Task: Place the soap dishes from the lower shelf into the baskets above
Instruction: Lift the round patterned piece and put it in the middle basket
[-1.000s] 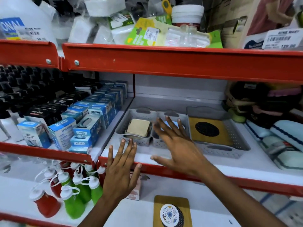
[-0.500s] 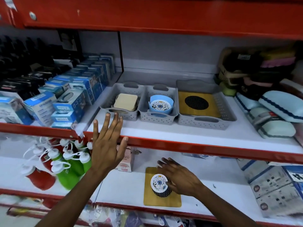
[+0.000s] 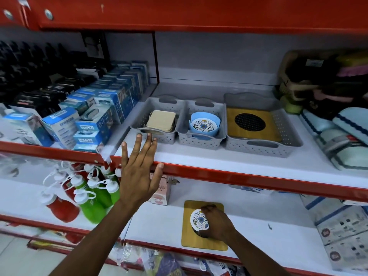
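Observation:
On the lower shelf a round floral soap dish with a dark base sits on a square bamboo soap dish. My right hand is closed around the round dish. My left hand is spread flat against the red shelf edge, holding nothing. Above stand three grey baskets: the left basket holds a cream square dish, the middle basket a blue round floral dish, the large right basket a bamboo dish with a black grille.
Blue boxes fill the upper shelf's left part, folded towels its right. Green and red squeeze bottles stand at the lower left, a small pink box behind my left hand, grey boxes at the lower right.
My right hand left the middle basket, dropped to the lower shelf and closed on the round floral dish. A blue floral dish now lies in the middle basket. The view tilted down.

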A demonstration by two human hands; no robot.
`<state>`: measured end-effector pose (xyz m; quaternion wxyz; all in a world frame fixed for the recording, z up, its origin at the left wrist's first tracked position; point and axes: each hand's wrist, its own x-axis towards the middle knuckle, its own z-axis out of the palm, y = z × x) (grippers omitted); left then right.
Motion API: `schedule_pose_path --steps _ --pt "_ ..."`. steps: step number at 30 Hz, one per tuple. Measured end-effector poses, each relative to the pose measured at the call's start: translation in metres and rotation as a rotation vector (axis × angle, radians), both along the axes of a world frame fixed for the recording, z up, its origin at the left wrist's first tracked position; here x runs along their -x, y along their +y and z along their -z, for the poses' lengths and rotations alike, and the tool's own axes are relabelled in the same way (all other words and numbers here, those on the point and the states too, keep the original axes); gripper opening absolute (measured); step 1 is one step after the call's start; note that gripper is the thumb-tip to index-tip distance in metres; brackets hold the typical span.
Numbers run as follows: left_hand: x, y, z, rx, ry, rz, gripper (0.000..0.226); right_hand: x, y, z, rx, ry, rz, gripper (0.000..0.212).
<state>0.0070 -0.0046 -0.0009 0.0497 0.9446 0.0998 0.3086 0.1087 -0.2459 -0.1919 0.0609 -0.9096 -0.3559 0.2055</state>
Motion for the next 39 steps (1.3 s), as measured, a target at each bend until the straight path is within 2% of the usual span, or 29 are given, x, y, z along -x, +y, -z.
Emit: schedule_pose_path --steps 3,7,12,16,18,24,39 --pt "0.0 0.0 0.0 0.003 0.0 0.001 0.063 0.001 -0.002 -0.003 -0.051 -0.016 0.004 0.098" --pt "0.001 0.001 0.0 0.001 -0.012 0.014 0.063 0.008 -0.009 -0.028 -0.288 -0.05 0.002 0.1" --pt "0.001 0.0 0.002 0.011 -0.022 0.021 0.063 0.03 -0.022 -0.095 -0.711 -0.382 -0.155 0.08" --pt "0.001 0.0 0.002 0.029 -0.035 0.025 0.063 0.045 -0.022 -0.147 -0.915 -0.615 -0.242 0.074" --pt "0.002 0.0 0.003 0.033 -0.036 0.03 0.063 0.048 -0.017 -0.171 -0.955 -0.62 -0.178 0.079" --pt "0.002 0.001 0.001 0.041 -0.021 0.034 0.064 0.039 0.009 -0.22 -1.084 -0.436 0.166 0.09" --pt "0.003 0.0 0.0 0.071 -0.035 0.078 0.064 0.007 0.027 -0.253 -0.968 -0.438 0.337 0.094"
